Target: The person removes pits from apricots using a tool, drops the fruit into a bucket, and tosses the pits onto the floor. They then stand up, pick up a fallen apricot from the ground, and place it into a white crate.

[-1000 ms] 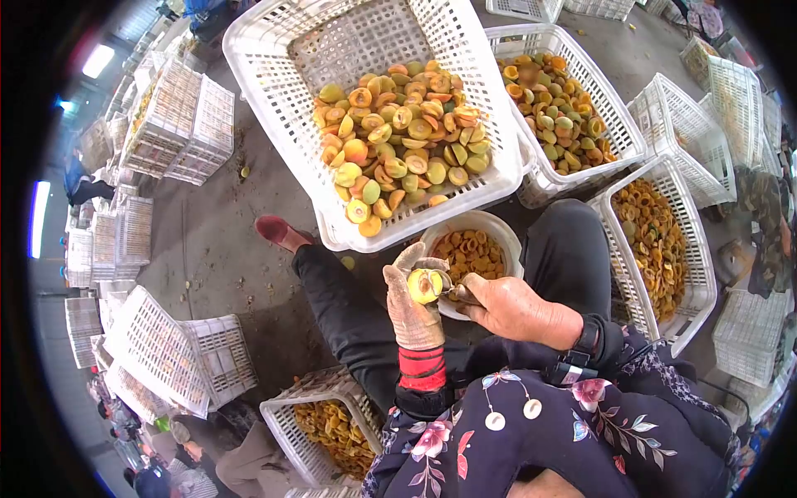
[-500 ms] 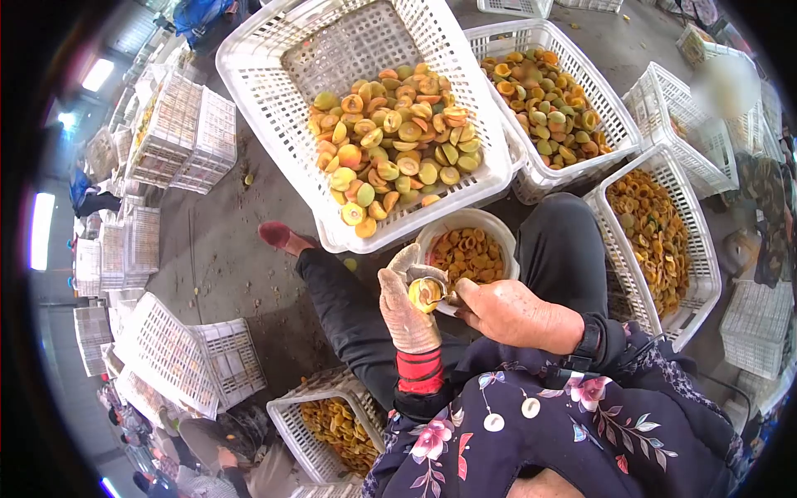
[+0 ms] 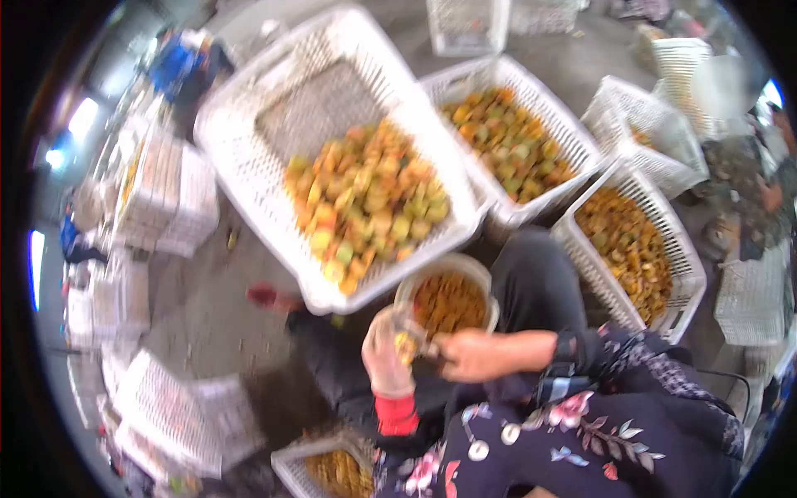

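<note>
In the gloved fingers of my left hand (image 3: 387, 355) is a yellow apricot half (image 3: 405, 348), blurred by motion. My right hand (image 3: 470, 355), bare, is closed around a small metal tool (image 3: 428, 349) whose end meets the fruit. The tool's exact kind is too blurred to make out. Just beyond both hands, a round white bucket (image 3: 491, 314) holds orange-brown apricot pieces (image 3: 449, 304). Past it, a large white crate (image 3: 241, 195) is tilted towards me, with halved apricots (image 3: 369, 199) gathered in its lower part.
To the right stand a crate (image 3: 594, 149) of apricot halves and another crate (image 3: 693, 286) of orange pieces. A further crate (image 3: 286, 465) sits by my left side. Stacked crates (image 3: 166, 195) line the left, and a person in blue (image 3: 174, 66) is at the upper left.
The view has tilted and blurred, so the crates and bucket appear lower and further left. Both hands remain together with the fruit and tool between them.
</note>
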Available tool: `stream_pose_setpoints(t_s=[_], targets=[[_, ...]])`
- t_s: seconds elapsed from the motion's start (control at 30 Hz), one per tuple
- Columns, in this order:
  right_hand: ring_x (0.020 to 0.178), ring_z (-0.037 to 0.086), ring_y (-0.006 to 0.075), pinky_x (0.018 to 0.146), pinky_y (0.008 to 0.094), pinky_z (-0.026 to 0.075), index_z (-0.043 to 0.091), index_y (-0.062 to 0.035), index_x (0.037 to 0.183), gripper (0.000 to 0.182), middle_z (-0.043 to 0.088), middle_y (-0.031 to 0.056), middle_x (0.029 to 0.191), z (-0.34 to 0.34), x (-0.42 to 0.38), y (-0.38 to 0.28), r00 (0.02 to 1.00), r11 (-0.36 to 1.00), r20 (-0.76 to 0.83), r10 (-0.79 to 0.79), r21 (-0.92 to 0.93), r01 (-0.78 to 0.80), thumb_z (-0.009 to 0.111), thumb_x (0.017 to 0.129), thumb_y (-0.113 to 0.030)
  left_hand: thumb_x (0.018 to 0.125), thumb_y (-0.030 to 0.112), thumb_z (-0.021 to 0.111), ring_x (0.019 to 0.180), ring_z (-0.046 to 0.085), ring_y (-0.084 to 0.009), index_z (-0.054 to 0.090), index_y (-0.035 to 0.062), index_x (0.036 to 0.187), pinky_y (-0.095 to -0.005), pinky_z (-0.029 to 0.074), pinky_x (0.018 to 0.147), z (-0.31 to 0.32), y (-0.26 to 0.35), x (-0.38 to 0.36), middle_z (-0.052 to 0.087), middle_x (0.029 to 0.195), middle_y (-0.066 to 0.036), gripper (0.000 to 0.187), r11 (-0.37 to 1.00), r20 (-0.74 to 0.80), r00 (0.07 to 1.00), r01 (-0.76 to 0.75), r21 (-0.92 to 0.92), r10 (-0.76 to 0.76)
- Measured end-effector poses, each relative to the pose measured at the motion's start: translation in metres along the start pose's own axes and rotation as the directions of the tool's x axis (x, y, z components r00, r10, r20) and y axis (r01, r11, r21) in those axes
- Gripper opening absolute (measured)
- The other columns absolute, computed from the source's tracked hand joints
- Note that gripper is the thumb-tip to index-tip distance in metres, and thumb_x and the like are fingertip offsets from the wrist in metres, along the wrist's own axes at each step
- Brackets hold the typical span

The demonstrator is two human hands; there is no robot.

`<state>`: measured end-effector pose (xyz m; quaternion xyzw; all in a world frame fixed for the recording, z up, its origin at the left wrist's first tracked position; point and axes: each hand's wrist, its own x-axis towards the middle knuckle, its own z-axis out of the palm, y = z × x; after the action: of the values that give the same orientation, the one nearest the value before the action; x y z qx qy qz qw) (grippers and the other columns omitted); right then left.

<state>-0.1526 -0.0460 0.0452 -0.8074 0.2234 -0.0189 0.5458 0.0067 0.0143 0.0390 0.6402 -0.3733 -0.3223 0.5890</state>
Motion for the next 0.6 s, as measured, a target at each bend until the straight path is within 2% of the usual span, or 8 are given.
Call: stream_pose_setpoints(t_s=[0.07, 0.1, 0.13, 0.17, 0.37, 0.47, 0.53, 0.6], targets=[[0.061, 0.059, 0.0281, 0.056, 0.0422, 0.049, 0.051, -0.0004, 0.105, 0.035, 0.058, 0.0114, 0.068, 0.031, 0.009, 0.039, 0.986, 0.945, -0.075, -0.149, 0.284, 0.164, 0.065, 0.087, -0.026, 0.102, 0.033, 0.044, 0.073, 0.061, -0.0141, 0.065, -0.0016, 0.101, -0.0272, 0.049, 0.067, 0.0, -0.006, 0.004, 0.066, 0.088, -0.007, 0.04, 0.997, 0.001, 0.998, 0.056, -0.056, -0.056], [0.064, 0.057, 0.0236, 0.059, 0.0401, 0.049, 0.052, -0.0008, 0.103, 0.031, 0.056, 0.009, 0.07, -0.002, 0.0, 0.001, 0.926, 0.786, 0.322, 0.196, 0.514, -0.345, 0.065, 0.089, -0.026, 0.102, 0.033, 0.044, 0.071, 0.061, -0.014, 0.064, -0.0015, 0.099, -0.0273, 0.049, 0.066, 0.0, -0.003, 0.003, 0.065, 0.085, -0.007, 0.04, 0.96, -0.013, 0.979, 0.199, -0.195, -0.205], [0.063, 0.057, 0.0248, 0.06, 0.0407, 0.049, 0.051, 0.0, 0.106, 0.031, 0.058, 0.0111, 0.07, -0.004, -0.002, -0.009, 0.939, 0.8, 0.275, 0.208, 0.504, -0.325, 0.063, 0.091, -0.025, 0.102, 0.033, 0.044, 0.067, 0.06, -0.0141, 0.064, -0.0014, 0.098, -0.0272, 0.048, 0.063, 0.0, -0.007, 0.002, 0.064, 0.081, -0.006, 0.04, 0.969, -0.013, 0.986, 0.162, -0.185, -0.167], [0.056, 0.056, 0.0259, 0.055, 0.0412, 0.047, 0.048, 0.0005, 0.111, 0.036, 0.056, 0.0096, 0.065, 0.044, 0.013, 0.044, 0.972, 0.936, -0.147, -0.184, 0.277, 0.219, 0.063, 0.09, -0.025, 0.102, 0.033, 0.044, 0.063, 0.06, -0.0142, 0.064, -0.0013, 0.097, -0.0271, 0.048, 0.06, -0.001, -0.01, 0.001, 0.063, 0.077, -0.006, 0.04, 0.977, -0.023, 0.99, 0.13, -0.171, -0.136], [0.07, 0.061, 0.0332, 0.064, 0.0427, 0.049, 0.05, 0.0029, 0.106, 0.031, 0.06, 0.0192, 0.076, 0.021, 0.012, 0.028, 0.993, 0.974, 0.041, -0.108, 0.204, 0.097, 0.06, 0.089, -0.021, 0.101, 0.033, 0.045, 0.056, 0.057, -0.0131, 0.064, -0.0017, 0.097, -0.0257, 0.045, 0.053, -0.006, -0.008, 0.003, 0.061, 0.069, -0.005, 0.04, 0.956, 0.029, 0.968, 0.25, -0.157, -0.248], [0.071, 0.061, 0.0316, 0.065, 0.0402, 0.05, 0.051, 0.0034, 0.105, 0.029, 0.061, 0.0198, 0.081, 0.015, 0.014, 0.025, 0.849, 0.713, 0.499, 0.175, 0.53, -0.459, 0.059, 0.088, -0.019, 0.1, 0.035, 0.047, 0.059, 0.058, -0.0127, 0.065, -0.0022, 0.095, -0.0256, 0.046, 0.056, -0.015, -0.016, 0.002, 0.063, 0.072, -0.006, 0.041, 0.953, 0.118, 0.967, 0.244, -0.181, -0.225], [0.055, 0.056, 0.0195, 0.048, 0.0333, 0.045, 0.049, -0.0009, 0.107, 0.03, 0.056, 0.0093, 0.071, 0.053, 0.023, 0.064, 0.939, 0.934, -0.072, -0.337, 0.098, 0.343, 0.06, 0.091, -0.023, 0.1, 0.036, 0.048, 0.064, 0.058, -0.0117, 0.066, -0.0021, 0.092, -0.0254, 0.047, 0.058, -0.015, -0.007, 0.002, 0.065, 0.076, -0.006, 0.043, 0.946, 0.177, 0.949, 0.288, -0.147, -0.261], [0.054, 0.054, 0.0166, 0.047, 0.0313, 0.044, 0.049, -0.0023, 0.107, 0.029, 0.054, 0.0064, 0.068, 0.041, 0.019, 0.049, 0.983, 0.95, 0.062, -0.174, 0.274, 0.151, 0.06, 0.092, -0.024, 0.1, 0.037, 0.047, 0.066, 0.058, -0.0114, 0.067, -0.002, 0.091, -0.0251, 0.046, 0.059, -0.016, 0.001, 0.003, 0.065, 0.077, -0.006, 0.044, 0.944, 0.22, 0.932, 0.315, -0.095, -0.288]])
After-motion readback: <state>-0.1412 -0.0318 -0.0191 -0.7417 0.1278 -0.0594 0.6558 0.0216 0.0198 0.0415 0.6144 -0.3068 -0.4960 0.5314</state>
